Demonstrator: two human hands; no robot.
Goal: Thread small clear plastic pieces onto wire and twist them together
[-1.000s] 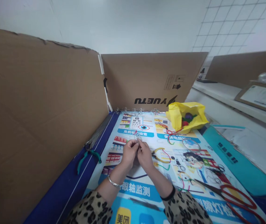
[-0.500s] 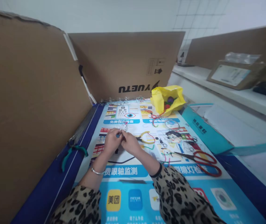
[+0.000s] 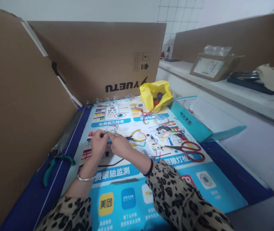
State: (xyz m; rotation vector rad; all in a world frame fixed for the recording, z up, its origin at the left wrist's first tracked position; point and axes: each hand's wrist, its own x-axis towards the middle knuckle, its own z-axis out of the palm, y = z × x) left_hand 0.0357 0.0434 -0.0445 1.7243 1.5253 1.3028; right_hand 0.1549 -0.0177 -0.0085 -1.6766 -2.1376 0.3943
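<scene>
My left hand (image 3: 99, 143) and my right hand (image 3: 120, 145) meet over the printed poster, fingertips pinched close together. Both are closed on something thin and wiry that is too small to make out. Just beyond the fingertips lies a tangle of clear, wire-like material (image 3: 112, 129). Yellow-handled pliers (image 3: 139, 135) rest right beside my right hand, their jaws partly hidden by it. Farther right, red-handled scissors (image 3: 192, 150) lie with their blades pointing left. Red and green cords (image 3: 140, 144) are scattered between the pliers and scissors.
Teal-handled pliers (image 3: 49, 171) lie on the blue left edge. A yellow bag (image 3: 146, 96) with coloured balls stands at the back. To the right is an open teal box (image 3: 190, 123). Cardboard panels (image 3: 91, 57) wall the back and left; a shelf (image 3: 182, 66) runs along the right.
The view has turned to the right, so everything appears farther left. Both hands remain together with their fingertips pinched.
</scene>
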